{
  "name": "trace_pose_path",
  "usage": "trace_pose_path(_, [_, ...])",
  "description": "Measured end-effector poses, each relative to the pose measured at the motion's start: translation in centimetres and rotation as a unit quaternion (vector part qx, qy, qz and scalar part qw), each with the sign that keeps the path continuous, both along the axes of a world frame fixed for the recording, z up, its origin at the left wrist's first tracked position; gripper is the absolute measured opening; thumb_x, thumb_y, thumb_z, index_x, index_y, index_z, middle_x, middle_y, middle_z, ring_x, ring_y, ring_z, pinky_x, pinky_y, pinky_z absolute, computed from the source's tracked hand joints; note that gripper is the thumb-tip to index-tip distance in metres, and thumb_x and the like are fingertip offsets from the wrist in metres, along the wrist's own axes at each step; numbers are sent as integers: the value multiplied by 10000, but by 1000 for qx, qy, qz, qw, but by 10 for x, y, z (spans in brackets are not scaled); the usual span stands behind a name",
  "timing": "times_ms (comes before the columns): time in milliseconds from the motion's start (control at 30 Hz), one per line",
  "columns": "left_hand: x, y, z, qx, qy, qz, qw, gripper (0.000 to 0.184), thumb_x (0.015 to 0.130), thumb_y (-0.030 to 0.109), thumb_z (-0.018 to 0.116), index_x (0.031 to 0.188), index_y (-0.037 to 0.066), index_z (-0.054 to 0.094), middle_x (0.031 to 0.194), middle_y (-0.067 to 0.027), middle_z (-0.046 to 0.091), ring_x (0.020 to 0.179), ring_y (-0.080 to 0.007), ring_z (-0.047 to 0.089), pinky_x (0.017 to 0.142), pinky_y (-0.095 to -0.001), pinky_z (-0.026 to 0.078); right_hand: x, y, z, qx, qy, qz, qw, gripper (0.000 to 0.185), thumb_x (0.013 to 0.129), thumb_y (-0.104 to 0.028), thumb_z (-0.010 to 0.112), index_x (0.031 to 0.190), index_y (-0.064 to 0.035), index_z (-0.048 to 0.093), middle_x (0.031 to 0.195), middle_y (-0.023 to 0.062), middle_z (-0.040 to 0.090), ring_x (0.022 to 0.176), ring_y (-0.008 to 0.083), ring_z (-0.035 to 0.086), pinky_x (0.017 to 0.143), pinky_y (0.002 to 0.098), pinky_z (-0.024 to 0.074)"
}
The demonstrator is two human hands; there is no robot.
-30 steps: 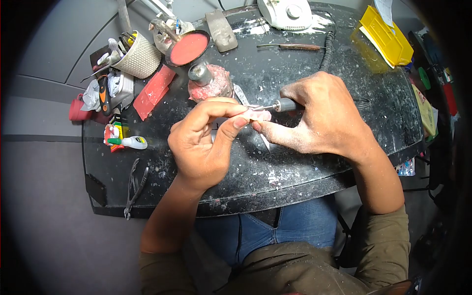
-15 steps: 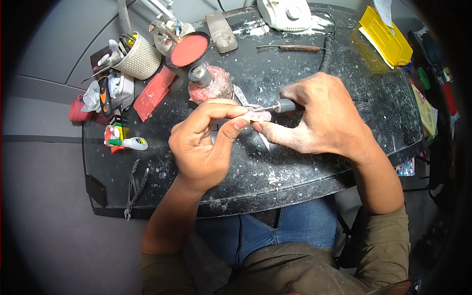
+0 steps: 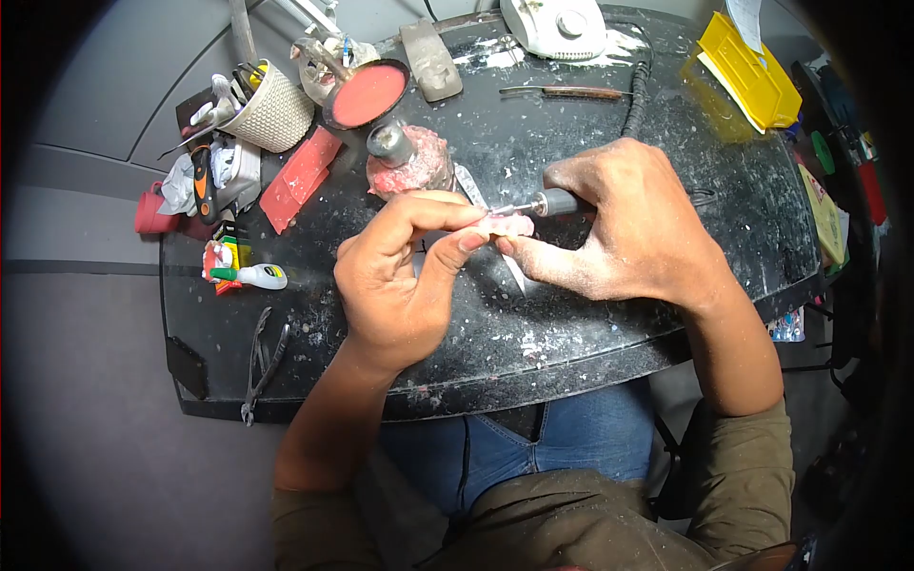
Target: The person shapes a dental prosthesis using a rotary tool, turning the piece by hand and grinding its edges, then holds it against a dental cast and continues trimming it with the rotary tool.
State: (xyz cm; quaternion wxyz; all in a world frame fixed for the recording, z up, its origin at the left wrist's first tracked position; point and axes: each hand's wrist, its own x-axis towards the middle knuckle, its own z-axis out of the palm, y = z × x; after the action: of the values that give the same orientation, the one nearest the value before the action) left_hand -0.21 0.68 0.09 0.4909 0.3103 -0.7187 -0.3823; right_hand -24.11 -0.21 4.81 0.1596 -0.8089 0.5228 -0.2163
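My left hand [image 3: 395, 276] pinches a small pink denture piece [image 3: 509, 226] between thumb and fingertips, above the dark table. In my right hand [image 3: 638, 224] is a grey rotary handpiece [image 3: 560, 202], its metal shank pointing left. The bur end lies against or just over the upper edge of the pink piece; fingers partly hide the contact. My right thumb, coated in pale dust, rests at the near side of the piece. Below the hands a thin pale blade-like strip [image 3: 514, 274] lies on the table, partly covered.
Left: a tool basket [image 3: 274, 109], pink wax sheets [image 3: 297, 181], a small bottle [image 3: 262, 276] and pliers [image 3: 259, 366]. Behind my hands: a pink-crusted pot [image 3: 411, 167] and a pan of pink material [image 3: 369, 95]. Farther back: a white control box [image 3: 552, 29], a slim wooden-handled tool [image 3: 581, 92] and a yellow tray [image 3: 757, 76].
Both hands, with the denture piece and handpiece, have shifted slightly to the right. The denture piece looks a little turned. Both grips stay the same.
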Motion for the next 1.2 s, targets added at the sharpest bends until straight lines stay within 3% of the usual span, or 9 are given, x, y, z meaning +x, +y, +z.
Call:
trace_pose_path(367, [0,-5,-5,-42,2,-11,999,134,953,-109,728,1065,-72,665,1109,-190,732,1043,-213,699,957,-345,563,-1,0,-3,-26,-7,-2,1000,594,735,-565,818,615,-6,656,541,178,595,575,407,659,600,490,545])
trace_pose_path(467, [-4,-6,-4,-39,29,6,999,134,948,-133,711,1052,-70,658,1107,-198,731,1071,-228,696,971,-365,560,-3,-2,-5,-74,-35,-47,996,718,703,-674,861,645,8,644,558,160,609,559,381,664,593,467,542])
trace_pose_path(567, [-9,-8,-3,-68,78,89,991,122,902,-125,753,988,-64,693,1003,-169,745,958,-215,718,856,-347,582,4,2,1,-45,-52,-76,995,752,698,-706,861,635,9,640,558,163,612,559,373,674,583,460,546])
trace_pose_path(633, [-6,-14,-6,-216,-23,122,968,158,865,-123,776,976,-55,686,987,-182,746,930,-286,733,861,-388,593,9,5,-1,-46,-64,-79,994,755,695,-705,861,631,14,638,557,170,618,557,369,683,574,456,553])
trace_pose_path(667, [-5,-12,-3,-238,-44,128,962,169,840,-126,784,952,-51,683,967,-194,752,903,-335,735,853,-409,599,11,6,-2,-51,-61,-86,993,759,692,-708,861,631,16,639,555,174,620,558,369,687,576,455,558])
trace_pose_path(733, [-5,-12,0,-266,-55,127,954,173,830,-129,788,944,-48,685,964,-191,758,902,-335,736,848,-413,602,14,8,-4,-53,-50,-95,993,774,682,-720,856,637,24,644,552,179,627,557,368,694,576,451,570])
trace_pose_path(767, [-5,-12,1,-295,-64,125,945,177,820,-132,791,935,-46,687,961,-188,764,900,-335,738,843,-418,604,15,9,-6,-53,-51,-94,993,774,682,-720,856,637,24,644,552,179,627,557,368,694,576,451,570])
trace_pose_path(833, [-6,-11,3,-304,-71,128,941,179,809,-135,796,920,-45,689,960,-185,767,905,-337,739,837,-420,606,18,11,-12,-80,-79,-78,991,681,704,-587,924,642,-28,540,580,135,551,514,313,560,534,402,465])
trace_pose_path(1200, [-7,-8,1,-321,-89,132,934,260,775,-153,852,877,-44,639,962,-206,765,953,-355,742,867,-442,591,27,17,-16,-112,-87,-48,989,678,695,-596,921,655,-29,551,593,142,570,524,341,604,519,414,481])
